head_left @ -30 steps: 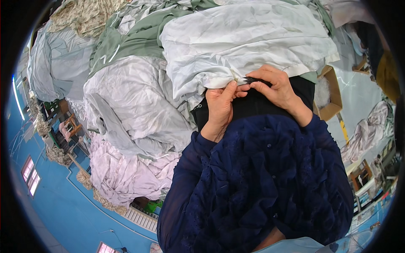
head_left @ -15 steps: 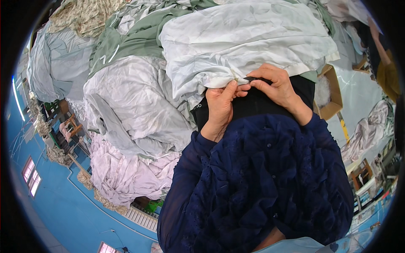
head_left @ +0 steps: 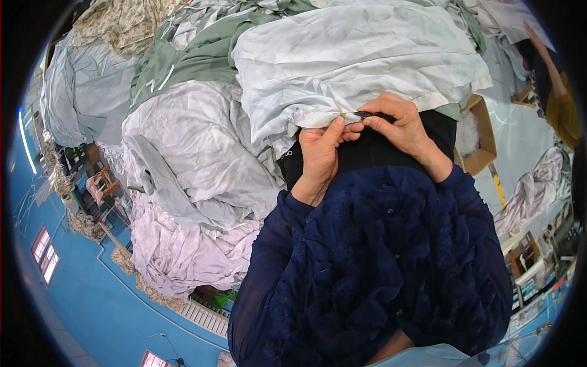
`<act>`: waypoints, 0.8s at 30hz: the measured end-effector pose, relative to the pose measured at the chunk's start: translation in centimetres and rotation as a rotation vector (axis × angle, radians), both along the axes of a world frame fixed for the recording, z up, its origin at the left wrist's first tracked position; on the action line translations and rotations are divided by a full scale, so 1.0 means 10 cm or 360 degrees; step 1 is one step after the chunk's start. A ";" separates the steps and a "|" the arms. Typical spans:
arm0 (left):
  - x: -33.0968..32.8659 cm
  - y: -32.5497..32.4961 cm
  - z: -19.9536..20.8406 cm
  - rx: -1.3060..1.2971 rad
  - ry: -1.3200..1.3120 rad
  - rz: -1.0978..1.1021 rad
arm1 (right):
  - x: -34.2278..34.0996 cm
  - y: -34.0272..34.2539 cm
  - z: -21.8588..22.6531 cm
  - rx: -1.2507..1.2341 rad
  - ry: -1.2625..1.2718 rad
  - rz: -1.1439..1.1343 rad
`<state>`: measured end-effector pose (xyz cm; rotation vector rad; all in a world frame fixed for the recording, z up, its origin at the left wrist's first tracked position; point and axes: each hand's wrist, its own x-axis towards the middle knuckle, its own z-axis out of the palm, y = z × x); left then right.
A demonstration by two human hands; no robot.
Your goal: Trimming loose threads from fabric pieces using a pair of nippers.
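Observation:
A white cloth (head_left: 361, 55) with a faint pale print is spread over my lap and the heap in front of me. At its near edge, my left hand (head_left: 321, 147) pinches the hem between thumb and fingers. My right hand (head_left: 400, 125) is closed beside it, touching or nearly touching the left fingertips. Between its thumb and forefinger sits a small dark tool (head_left: 365, 114) with a thin tip against the hem. Most of that tool is hidden in the fingers, so its exact kind cannot be made out.
Heaped grey-white cloth (head_left: 189, 147), green cloth (head_left: 208, 58) and pinkish cloth (head_left: 189, 251) lie to my left. At right stands an open cardboard box (head_left: 483, 137) with white stuff inside. Another person's arm (head_left: 553, 67) shows at the far right. The floor (head_left: 116, 318) is blue.
My hands stay almost in place on the hem, and the dark tool's tip has shifted slightly. At the far right, the other person's arm has moved a little.

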<state>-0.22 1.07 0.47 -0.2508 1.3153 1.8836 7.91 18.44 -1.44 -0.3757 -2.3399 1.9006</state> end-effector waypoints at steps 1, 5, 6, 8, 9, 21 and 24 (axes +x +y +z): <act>0.00 0.00 0.00 -0.0005 -0.0004 0.0001 | 0.00 0.00 0.00 0.0007 0.0005 0.0003; 0.00 0.00 0.00 -0.0023 -0.0004 -0.0017 | -0.01 0.01 -0.01 0.0022 0.0015 0.0017; 0.00 0.00 0.00 -0.0025 -0.0003 -0.0024 | -0.01 0.01 -0.01 0.0022 0.0015 0.0016; 0.00 0.00 0.00 -0.0028 -0.0003 -0.0032 | -0.01 0.01 -0.01 -0.0004 0.0032 0.0009; 0.00 0.00 0.00 -0.0031 -0.0002 -0.0033 | -0.01 0.01 -0.01 -0.0005 0.0033 0.0009; -0.01 0.04 0.04 -0.0075 0.0017 -0.0041 | -0.01 -0.01 0.01 -0.0494 -0.0076 -0.0199; 0.00 0.03 0.02 -0.0062 0.0076 -0.0042 | -0.08 -0.02 0.09 -0.0367 -0.0080 -0.0189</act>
